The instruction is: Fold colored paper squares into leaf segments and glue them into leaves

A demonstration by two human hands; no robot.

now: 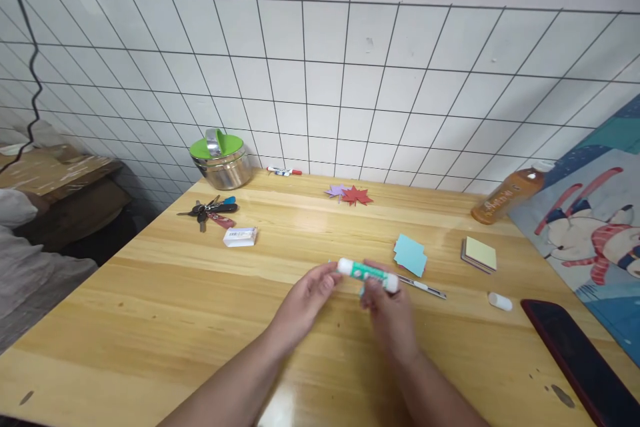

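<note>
A green-and-white glue stick [367,273] lies tilted across my right hand [393,320], whose fingers are wrapped round its lower right part. My left hand [307,297] is closed in a pinch beside the stick's left white end. Specks of light blue show at its fingertips and below the stick, too small to identify. Just right of my hands, a white utility knife [423,287] rests on the table. Behind it is a small stack of light blue paper [411,255] with stepped edges. A short white cap-like cylinder [500,301] lies farther right.
On the wooden table [165,320] are a yellow-topped paper pad [479,254], phone [583,360], drink bottle [510,195], red paper leaf [357,195], purple paper leaf [337,191], markers [284,171], small white box [241,237], keys [205,211] and green-lidded steel pot [225,163]. A tiled wall stands behind.
</note>
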